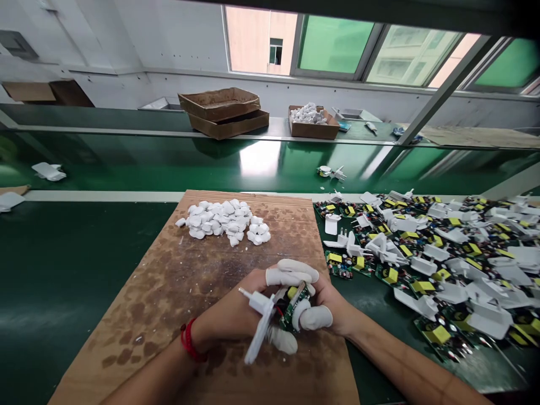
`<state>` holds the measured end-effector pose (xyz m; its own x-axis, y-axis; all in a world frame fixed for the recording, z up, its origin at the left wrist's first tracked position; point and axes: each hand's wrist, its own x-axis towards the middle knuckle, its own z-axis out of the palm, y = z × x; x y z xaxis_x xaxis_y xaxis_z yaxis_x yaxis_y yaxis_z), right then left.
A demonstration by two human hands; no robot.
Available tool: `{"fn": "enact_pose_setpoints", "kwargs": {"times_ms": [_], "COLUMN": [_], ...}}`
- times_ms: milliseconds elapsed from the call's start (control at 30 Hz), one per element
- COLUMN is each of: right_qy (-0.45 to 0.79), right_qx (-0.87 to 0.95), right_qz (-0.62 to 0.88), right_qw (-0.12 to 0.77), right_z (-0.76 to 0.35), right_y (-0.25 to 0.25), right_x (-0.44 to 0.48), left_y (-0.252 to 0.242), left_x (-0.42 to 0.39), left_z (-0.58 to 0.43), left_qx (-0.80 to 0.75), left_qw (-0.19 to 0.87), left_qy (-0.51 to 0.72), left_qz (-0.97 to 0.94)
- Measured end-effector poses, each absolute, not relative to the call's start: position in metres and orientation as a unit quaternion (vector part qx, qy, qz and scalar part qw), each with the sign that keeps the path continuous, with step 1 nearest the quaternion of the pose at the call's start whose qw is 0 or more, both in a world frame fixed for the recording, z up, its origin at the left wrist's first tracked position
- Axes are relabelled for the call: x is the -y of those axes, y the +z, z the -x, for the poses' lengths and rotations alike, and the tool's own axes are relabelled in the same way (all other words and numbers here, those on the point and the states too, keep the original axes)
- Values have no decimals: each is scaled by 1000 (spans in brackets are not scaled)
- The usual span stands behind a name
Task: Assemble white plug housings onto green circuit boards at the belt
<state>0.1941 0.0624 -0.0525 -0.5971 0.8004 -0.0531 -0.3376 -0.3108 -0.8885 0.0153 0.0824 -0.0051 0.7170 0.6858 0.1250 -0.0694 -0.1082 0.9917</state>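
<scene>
Left hand [228, 315] clamps a white plug housing [257, 302]; right hand [327, 304] clamps a green circuit board [291, 308] against it, above a cardboard sheet [169, 281].

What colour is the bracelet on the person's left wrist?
The bracelet is red, best seen in the head view.

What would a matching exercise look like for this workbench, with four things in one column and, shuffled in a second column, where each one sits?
Things:
1. White plug casing with circuit board
2. Pile of white plastic shells
3. Loose circuit boards with yellow transformers
4. Cardboard tray of white parts

Places:
A. Green bench surface right of the sheet
B. Between the left hand and right hand
C. Raised shelf at the far side
D. Stained cardboard sheet

Pairs: 1-B, 2-D, 3-A, 4-C
</scene>
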Motion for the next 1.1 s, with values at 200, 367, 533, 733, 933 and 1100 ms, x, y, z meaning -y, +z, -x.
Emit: {"fn": "enact_pose_setpoints", "kwargs": {"times_ms": [200, 367, 533, 733, 933, 1100], "right_qy": [791, 786, 785, 774, 774, 771], "right_qx": [456, 457, 441, 469, 482, 480], "right_qz": [235, 234, 241, 224, 213, 225], "right_qw": [334, 345, 361, 362, 351, 353], "right_z": [-192, -189, -186, -186, -188, -188], "right_y": [-45, -43, -47, -48, -38, -41], "right_x": [-67, -67, -67, -70, -73, -74], "left_y": [-12, -14, -9, -8, -15, -13], "left_x": [-88, -91, -92, -93, -93, -93], "left_z": [-14, -10, -11, -10, -10, -14], "left_qx": [-221, -208, -208, -190, -228, -216], "left_qw": [614, 592, 576, 545, 546, 548], "left_qy": [259, 228, 214, 203, 182, 190], "left_qz": [-712, -745, -761, -791, -785, -786]}}
